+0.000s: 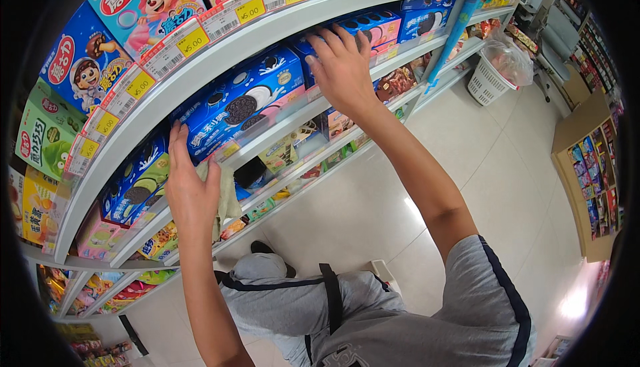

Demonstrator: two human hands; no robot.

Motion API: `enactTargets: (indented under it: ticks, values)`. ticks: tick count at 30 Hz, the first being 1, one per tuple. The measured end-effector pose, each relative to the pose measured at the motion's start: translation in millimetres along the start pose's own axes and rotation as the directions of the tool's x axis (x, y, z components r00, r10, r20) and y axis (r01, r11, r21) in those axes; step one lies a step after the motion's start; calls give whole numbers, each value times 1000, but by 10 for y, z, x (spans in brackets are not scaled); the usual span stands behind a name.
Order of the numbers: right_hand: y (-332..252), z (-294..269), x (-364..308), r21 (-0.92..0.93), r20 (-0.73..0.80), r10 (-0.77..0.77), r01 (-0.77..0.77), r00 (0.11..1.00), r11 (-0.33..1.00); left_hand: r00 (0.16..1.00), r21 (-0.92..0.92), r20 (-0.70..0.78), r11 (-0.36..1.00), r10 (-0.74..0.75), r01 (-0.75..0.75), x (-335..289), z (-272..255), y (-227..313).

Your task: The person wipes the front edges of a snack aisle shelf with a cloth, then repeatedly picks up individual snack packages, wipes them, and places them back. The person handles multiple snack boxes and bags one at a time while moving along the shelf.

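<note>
Blue boxes of sandwich cookies (243,100) stand in a row on the curved middle shelf. At the left end of a large blue box, my left hand (193,190) touches its edge with extended fingers. A pale cloth (229,200) hangs from that hand, beside the thumb and palm. My right hand (343,70) reaches in farther right, its spread fingers resting over the tops of the cookie boxes. The fingertips partly hide behind the boxes and the shelf above. A green-and-blue cookie box (140,184) sits left of my left hand.
The upper shelf's white edge with its price-tag strip (220,20) overhangs the boxes. Lower shelves hold packaged snacks (283,150). A blue shelf post (457,30) rises at the right. On the floor stand a white basket (491,77) and a cardboard display (593,167).
</note>
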State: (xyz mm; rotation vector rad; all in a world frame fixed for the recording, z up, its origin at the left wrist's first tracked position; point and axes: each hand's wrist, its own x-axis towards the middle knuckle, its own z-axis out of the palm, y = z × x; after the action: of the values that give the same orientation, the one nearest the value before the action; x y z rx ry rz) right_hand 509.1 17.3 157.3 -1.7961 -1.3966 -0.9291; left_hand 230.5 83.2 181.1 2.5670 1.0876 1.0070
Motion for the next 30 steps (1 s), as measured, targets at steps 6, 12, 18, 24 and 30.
enactTargets:
  ticks: [6, 12, 18, 24, 30]
  values:
    - [3, 4, -58, 20, 2, -19, 18, 1000, 1000, 994, 45, -69, 996, 84, -81, -12, -7, 25]
    - [612, -70, -104, 330, -277, 438, -343, 856, 879, 985, -279, -166, 960, -41, -8, -502, -199, 286]
    - [1776, 47, 155, 388, -321, 737, -628, 594, 675, 989, -352, -138, 930, 60, -106, -1158, -288, 218]
    - [1871, 32, 342, 110, -260, 665, -662, 700, 741, 998, -370, -51, 929, -47, 25, -1551, -335, 148]
    - [1802, 32, 534, 32, -306, 738, -768, 602, 640, 993, -419, -48, 905, -104, 75, -1668, -360, 56]
